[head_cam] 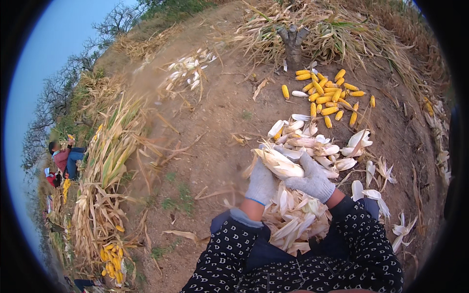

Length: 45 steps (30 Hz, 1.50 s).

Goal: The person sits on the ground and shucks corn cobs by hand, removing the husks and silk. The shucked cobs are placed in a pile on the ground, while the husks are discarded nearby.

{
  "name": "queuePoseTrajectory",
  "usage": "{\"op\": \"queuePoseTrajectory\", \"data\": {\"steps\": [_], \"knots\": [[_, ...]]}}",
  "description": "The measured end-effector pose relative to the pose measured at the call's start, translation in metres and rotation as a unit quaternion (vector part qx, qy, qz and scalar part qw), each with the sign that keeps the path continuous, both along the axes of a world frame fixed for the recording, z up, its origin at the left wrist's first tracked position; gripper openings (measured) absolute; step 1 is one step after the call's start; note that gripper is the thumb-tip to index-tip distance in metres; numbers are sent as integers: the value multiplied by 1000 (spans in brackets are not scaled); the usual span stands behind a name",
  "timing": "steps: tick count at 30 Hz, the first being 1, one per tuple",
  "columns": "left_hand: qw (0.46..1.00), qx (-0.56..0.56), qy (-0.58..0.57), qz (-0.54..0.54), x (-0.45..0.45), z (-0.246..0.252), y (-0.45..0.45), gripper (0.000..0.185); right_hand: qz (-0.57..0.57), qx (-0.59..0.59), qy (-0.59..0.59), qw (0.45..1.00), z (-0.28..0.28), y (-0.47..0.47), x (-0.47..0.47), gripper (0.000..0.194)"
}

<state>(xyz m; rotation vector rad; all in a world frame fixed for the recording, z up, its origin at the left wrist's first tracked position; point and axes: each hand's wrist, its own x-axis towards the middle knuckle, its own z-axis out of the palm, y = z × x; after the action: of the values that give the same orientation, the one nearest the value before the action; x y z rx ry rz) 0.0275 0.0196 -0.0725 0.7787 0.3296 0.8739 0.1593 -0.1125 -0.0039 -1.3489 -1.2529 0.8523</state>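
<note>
Both hands wear pale knitted gloves. A corn ear in its dry husk (281, 163) lies between them, tilted, its pale leaves still around it. My left hand (261, 181) grips its left end from below and the side. My right hand (311, 179) holds its right end, thumb against the husk. Just beyond the hands lies a pile of unhusked ears (311, 144). Farther off is a heap of husked yellow corn cobs (329, 96). Stripped husks (298, 223) fill the ground between my legs. No kernels show on the held ear.
A cut tree stump (293, 45) stands beyond the cobs, before dry corn stalks (337, 36). More stalks (113, 157) line the left, with another cob heap (113, 260). Pale ears (190, 69) lie upper left. Two people sit at far left. Loose husks (403, 229) lie right.
</note>
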Motion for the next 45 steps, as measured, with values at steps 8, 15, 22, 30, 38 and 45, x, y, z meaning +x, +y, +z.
{"op": "queuePoseTrajectory", "data": {"steps": [8, 15, 22, 30, 38, 45], "knots": [[992, 78, 57, 83, -1, 13, -7, 28, -37, -24, -37, 998, -22, 8, 1, 83], [940, 120, 239, 210, 3, 44, -26, 28, -62, 2, 26, 998, -41, 17, -22, 68], [982, -64, 91, 153, 5, 62, -40, 27, -71, -21, 588, 806, -53, 26, -20, 38], [964, 191, 173, -60, -21, 78, -52, 22, -67, 10, 599, 798, -34, 34, 21, 31], [832, 366, 218, -354, -39, 108, -37, 40, -166, 7, 390, 906, 3, 20, 41, 45], [899, 223, 356, 126, -49, 91, 16, 42, -117, -28, 191, 974, 13, 12, 24, 73]]}}
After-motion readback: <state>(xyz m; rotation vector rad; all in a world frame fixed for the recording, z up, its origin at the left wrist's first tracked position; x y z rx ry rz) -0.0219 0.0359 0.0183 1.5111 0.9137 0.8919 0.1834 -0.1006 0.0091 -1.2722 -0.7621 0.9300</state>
